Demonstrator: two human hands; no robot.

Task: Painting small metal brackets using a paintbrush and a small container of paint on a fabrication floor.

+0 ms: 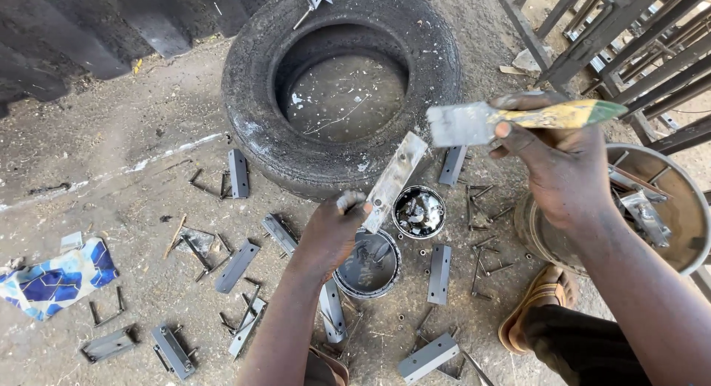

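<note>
My left hand (333,227) grips the lower end of a flat grey metal plate (396,179), held tilted over the ground. My right hand (559,168) holds a paintbrush (518,119) with a yellow-green handle; its grey-coated bristles point left, just above and to the right of the plate's upper end. Below the plate sit a small open paint can (419,212) of grey paint and its round lid (368,264), lying flat beside my left hand.
A worn black tyre (252,82) lies flat ahead. Several grey plates (238,173) and bent rods (485,208) are scattered on the dirt ground. A round metal basin (678,171) holding parts sits at right, near my sandalled foot (537,304). A blue patterned cloth (59,279) lies left.
</note>
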